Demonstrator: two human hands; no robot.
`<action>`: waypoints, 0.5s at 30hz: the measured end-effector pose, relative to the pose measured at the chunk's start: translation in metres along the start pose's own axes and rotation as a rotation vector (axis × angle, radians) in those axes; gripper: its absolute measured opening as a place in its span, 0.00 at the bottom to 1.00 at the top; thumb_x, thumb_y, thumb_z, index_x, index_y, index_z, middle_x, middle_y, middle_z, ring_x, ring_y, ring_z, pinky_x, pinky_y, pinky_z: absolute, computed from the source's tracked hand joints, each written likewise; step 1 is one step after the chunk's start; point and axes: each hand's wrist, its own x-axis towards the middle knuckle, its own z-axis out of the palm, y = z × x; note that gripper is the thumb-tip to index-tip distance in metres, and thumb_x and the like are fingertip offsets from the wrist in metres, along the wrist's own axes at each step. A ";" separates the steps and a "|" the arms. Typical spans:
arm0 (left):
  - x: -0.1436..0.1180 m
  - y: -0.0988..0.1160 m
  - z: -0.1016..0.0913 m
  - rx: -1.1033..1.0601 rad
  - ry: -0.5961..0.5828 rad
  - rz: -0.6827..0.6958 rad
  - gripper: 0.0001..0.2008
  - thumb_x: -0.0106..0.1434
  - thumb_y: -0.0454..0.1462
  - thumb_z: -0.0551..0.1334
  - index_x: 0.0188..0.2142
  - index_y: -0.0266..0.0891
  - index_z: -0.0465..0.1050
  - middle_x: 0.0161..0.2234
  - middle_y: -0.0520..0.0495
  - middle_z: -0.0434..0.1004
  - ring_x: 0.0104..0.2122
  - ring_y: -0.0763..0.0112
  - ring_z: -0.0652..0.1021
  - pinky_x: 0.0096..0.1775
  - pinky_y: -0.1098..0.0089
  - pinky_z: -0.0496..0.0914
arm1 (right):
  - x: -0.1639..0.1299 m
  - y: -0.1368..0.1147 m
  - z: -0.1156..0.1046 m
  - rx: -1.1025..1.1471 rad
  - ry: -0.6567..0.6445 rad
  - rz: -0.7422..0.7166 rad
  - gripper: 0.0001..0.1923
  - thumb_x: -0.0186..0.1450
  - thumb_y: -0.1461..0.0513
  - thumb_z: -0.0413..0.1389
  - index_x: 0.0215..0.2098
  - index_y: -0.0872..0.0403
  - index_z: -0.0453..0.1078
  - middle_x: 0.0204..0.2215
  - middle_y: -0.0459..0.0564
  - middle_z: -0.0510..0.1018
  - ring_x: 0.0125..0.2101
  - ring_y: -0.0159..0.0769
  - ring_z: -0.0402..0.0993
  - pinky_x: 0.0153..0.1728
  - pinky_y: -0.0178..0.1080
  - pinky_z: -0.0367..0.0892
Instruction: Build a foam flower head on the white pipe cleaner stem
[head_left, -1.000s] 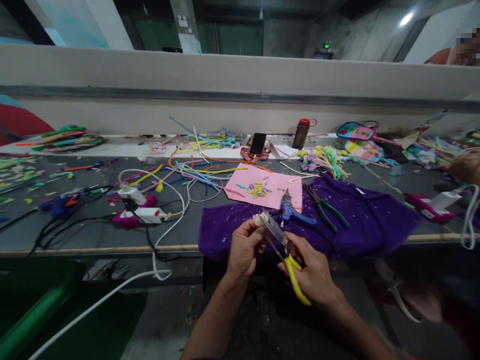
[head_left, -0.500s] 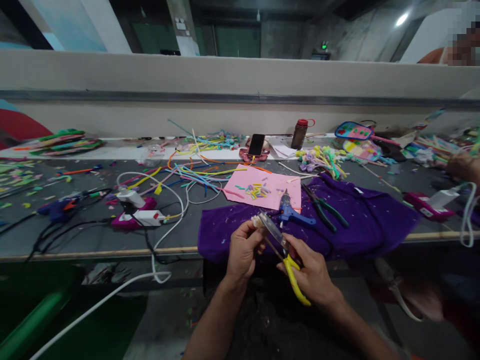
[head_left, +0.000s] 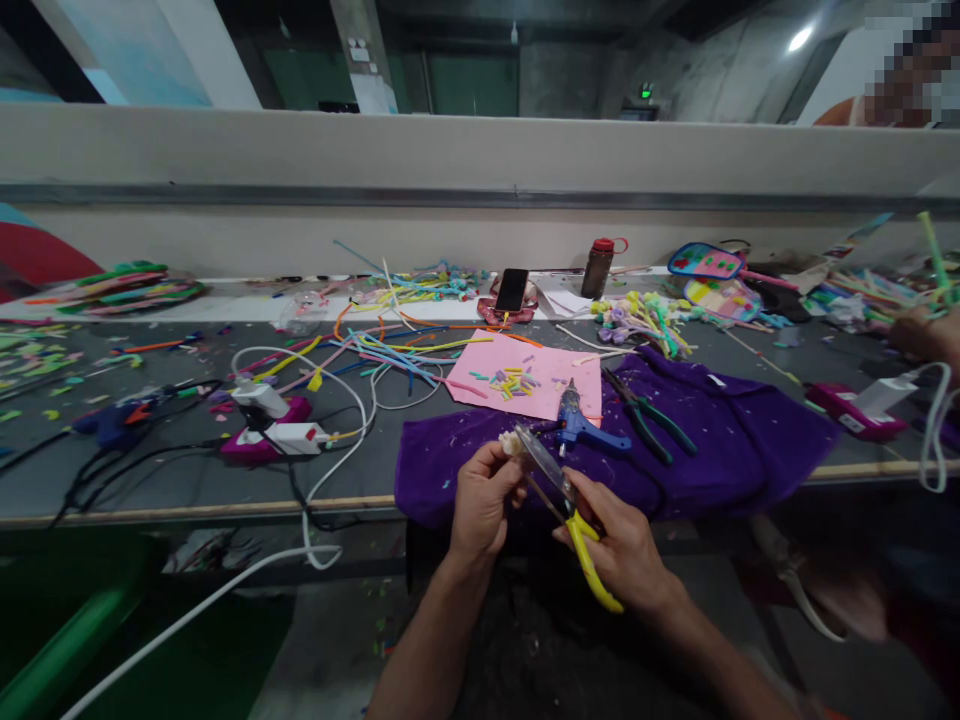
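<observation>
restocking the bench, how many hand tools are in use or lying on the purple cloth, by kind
scissors, yellow handles, in the right hand: 1
glue gun, blue, on the purple cloth: 1
pliers, green handles, on the cloth: 1
total: 3
The left hand pinches a small pale piece at the scissor blades.

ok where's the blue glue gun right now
In the head view the blue glue gun lies on the purple cloth, just beyond the scissors, between the pink sheet and the green-handled pliers.
</observation>
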 end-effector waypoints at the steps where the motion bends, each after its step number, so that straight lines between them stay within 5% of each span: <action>1: 0.000 0.000 0.000 0.000 -0.001 0.002 0.10 0.47 0.38 0.67 0.28 0.36 0.69 0.19 0.56 0.68 0.13 0.85 0.63 0.15 0.81 0.54 | 0.000 0.000 0.000 0.006 -0.003 -0.001 0.28 0.59 0.59 0.56 0.56 0.54 0.57 0.29 0.48 0.71 0.27 0.33 0.69 0.30 0.34 0.68; 7: 0.001 0.002 -0.001 0.000 0.017 0.006 0.11 0.46 0.37 0.67 0.28 0.35 0.69 0.21 0.54 0.70 0.14 0.85 0.63 0.15 0.81 0.54 | 0.001 0.001 0.000 0.047 0.028 0.004 0.26 0.58 0.60 0.56 0.55 0.54 0.59 0.38 0.52 0.75 0.36 0.36 0.73 0.38 0.35 0.69; 15: 0.002 0.009 -0.003 -0.052 0.022 -0.025 0.12 0.45 0.37 0.68 0.27 0.34 0.69 0.20 0.54 0.70 0.15 0.85 0.63 0.18 0.81 0.55 | 0.001 -0.005 -0.017 0.192 -0.039 0.174 0.28 0.56 0.60 0.57 0.55 0.55 0.58 0.36 0.50 0.73 0.34 0.34 0.72 0.37 0.33 0.68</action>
